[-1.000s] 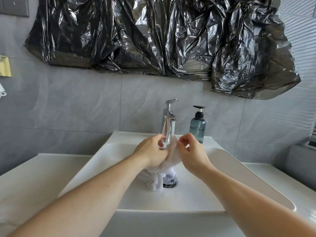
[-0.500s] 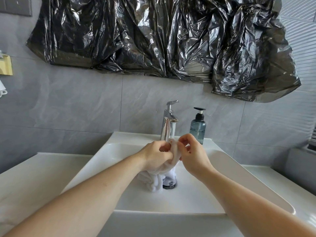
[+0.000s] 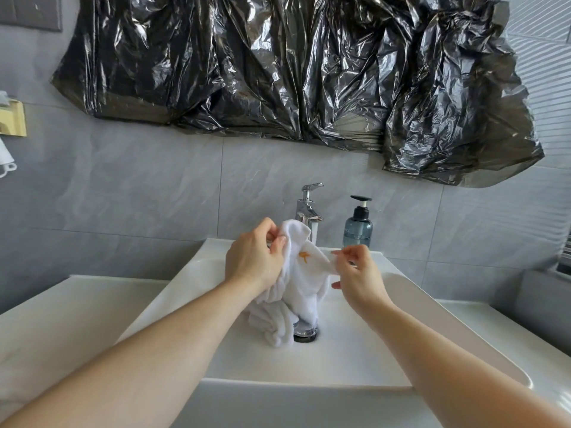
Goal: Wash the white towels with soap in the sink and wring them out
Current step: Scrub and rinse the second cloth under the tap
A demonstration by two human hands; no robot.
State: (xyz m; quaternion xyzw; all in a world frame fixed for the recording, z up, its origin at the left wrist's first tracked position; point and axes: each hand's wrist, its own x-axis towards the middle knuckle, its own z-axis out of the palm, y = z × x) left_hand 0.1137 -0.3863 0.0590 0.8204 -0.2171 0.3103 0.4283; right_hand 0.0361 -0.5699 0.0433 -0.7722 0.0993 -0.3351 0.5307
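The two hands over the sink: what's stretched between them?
In the head view, a white towel with a small orange mark spans from the left hand to the right hand; both pinch it.

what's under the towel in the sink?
The towel, held up by the left hand and right hand, hangs over the chrome drain. Only the drain's front rim shows; the rest, and the basin beneath the bunched folds, is covered.

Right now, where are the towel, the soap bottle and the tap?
towel (image 3: 304, 278): head view, spread middle
soap bottle (image 3: 357, 231): head view, blue body
tap (image 3: 306, 208): head view, chrome body
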